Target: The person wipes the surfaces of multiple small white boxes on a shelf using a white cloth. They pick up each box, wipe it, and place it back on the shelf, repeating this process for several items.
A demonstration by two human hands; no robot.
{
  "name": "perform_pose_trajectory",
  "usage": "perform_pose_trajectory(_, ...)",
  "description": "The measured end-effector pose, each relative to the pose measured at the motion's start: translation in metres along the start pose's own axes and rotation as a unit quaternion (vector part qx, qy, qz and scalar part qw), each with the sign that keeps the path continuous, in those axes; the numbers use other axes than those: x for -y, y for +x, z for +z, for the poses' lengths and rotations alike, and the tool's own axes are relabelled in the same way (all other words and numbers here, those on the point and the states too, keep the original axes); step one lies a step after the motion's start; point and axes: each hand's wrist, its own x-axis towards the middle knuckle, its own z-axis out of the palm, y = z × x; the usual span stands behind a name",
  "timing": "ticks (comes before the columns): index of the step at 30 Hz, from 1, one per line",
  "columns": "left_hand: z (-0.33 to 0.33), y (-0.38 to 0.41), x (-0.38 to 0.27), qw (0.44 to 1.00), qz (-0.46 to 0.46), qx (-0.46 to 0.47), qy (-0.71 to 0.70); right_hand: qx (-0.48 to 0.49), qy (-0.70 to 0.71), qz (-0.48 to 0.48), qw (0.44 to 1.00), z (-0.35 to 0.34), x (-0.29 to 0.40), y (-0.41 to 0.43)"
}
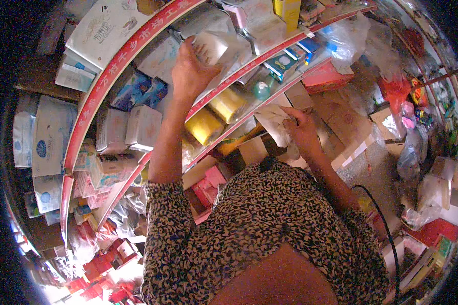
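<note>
My left hand (192, 70) reaches up to a shelf, its thumb and fingers spread around the near end of a shiny white package (213, 44). Pinched in my right hand (302, 127) is a pale, limp cloth or paper sheet (274, 122), which hangs in front of the lower shelf. Two yellow-wrapped rolls (205, 126) lie on the shelf level between my hands. Right of them are a green round-bodied container (263, 88) and a dark green box (280, 65).
Red-edged shelves (114, 68) curve across the view, stocked with white tissue packs (144, 126) and blue packages (137, 91). Cardboard boxes (339, 118) and a red box (326, 76) stand at right. Plastic bags (410, 152) hang or lie farther right. A black cable (385, 225) runs beside my right arm.
</note>
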Motion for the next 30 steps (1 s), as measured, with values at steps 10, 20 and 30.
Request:
perform_pose_trajectory(10, 0.015, 0.069, -0.001, 0.971, 0.141, 0.03, 0.189, -0.05, 0.071, 0.04, 0.995, -0.012, -0.004, -0.001)
perform_pose_trajectory(20, 0.062, 0.069, -0.005, 0.961, 0.168, 0.097, 0.196, -0.062, 0.08, -0.011, 0.995, -0.013, -0.016, 0.01)
perform_pose_trajectory(30, 0.071, 0.04, 0.003, 0.934, 0.214, 0.025, 0.284, -0.056, 0.025, -0.007, 0.998, -0.01, -0.033, 0.015)
